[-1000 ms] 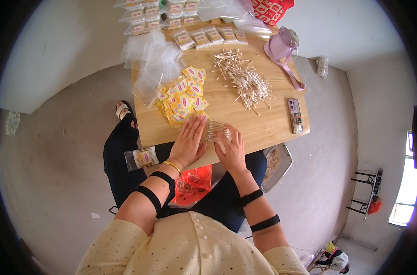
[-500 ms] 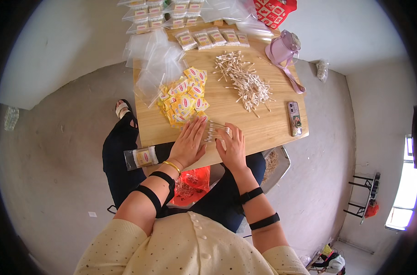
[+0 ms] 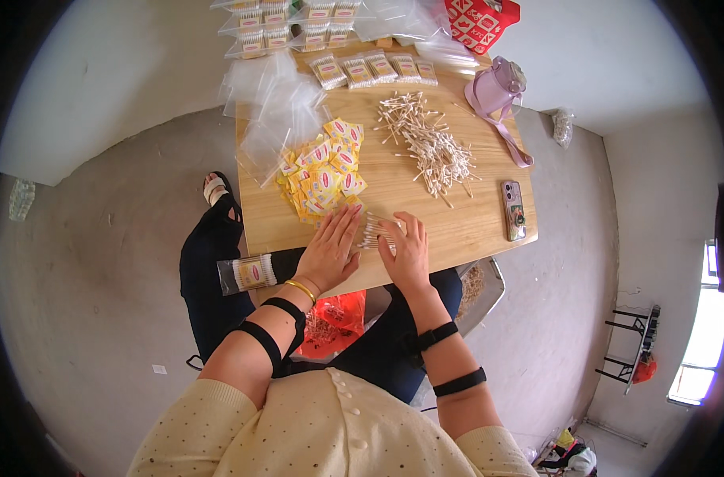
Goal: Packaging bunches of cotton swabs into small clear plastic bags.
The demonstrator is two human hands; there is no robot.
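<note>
A small row of cotton swabs (image 3: pixel 372 231) lies side by side on the table's near part, between my two hands. My left hand (image 3: pixel 330 250) rests flat at the row's left end, fingers stretched out and together. Bent round the right end of the swabs is my right hand (image 3: pixel 407 250), its thumb on the near side and its fingers on the far side. Just beyond my left fingers spreads a heap of yellow and white printed cards (image 3: pixel 322 179). A larger loose pile of cotton swabs (image 3: pixel 429 147) lies farther off to the right.
Clear plastic bags (image 3: pixel 278 111) lie at the left. Filled swab packs (image 3: pixel 370 69) line the back. A lilac bottle (image 3: pixel 497 83) and a phone (image 3: pixel 514 211) are on the right. One filled pack (image 3: pixel 252 273) rests by my left thigh; a red bag (image 3: pixel 334 322) is below the table.
The view has shifted slightly, so the whole table sits a little lower and to the right. My right hand has moved slightly at the swabs' end; my left hand stays flat.
</note>
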